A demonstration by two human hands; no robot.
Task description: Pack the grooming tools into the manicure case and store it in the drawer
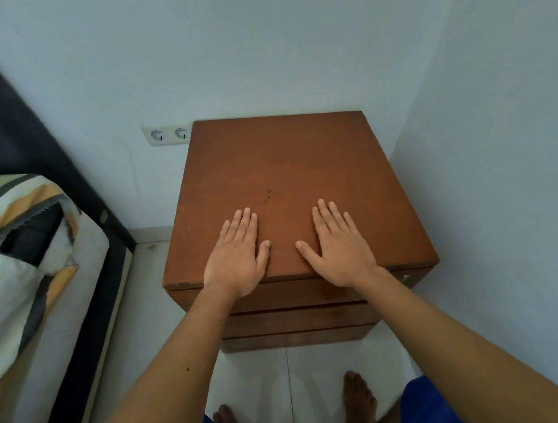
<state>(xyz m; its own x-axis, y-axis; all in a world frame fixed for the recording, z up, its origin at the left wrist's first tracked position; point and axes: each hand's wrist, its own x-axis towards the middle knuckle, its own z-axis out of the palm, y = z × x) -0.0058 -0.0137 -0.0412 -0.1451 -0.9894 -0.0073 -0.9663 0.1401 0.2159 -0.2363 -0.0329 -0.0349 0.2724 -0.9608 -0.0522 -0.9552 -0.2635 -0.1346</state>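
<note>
While both hands (234,260) lie flat, the brown nightstand (283,162) stands cornered.

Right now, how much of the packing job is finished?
No case or tools are in view. Left hand and right hand lie flat and empty on the nightstand, its drawers shut. It looks either finished or not begun; I cannot tell which.

We count two hands, the left hand (236,259) and the right hand (341,247), one wooden cabinet (286,162) with three drawer fronts (299,319), and one bed (19,273). On the wall we count two sockets (169,134), and on the floor two bare feet (359,399).
</note>
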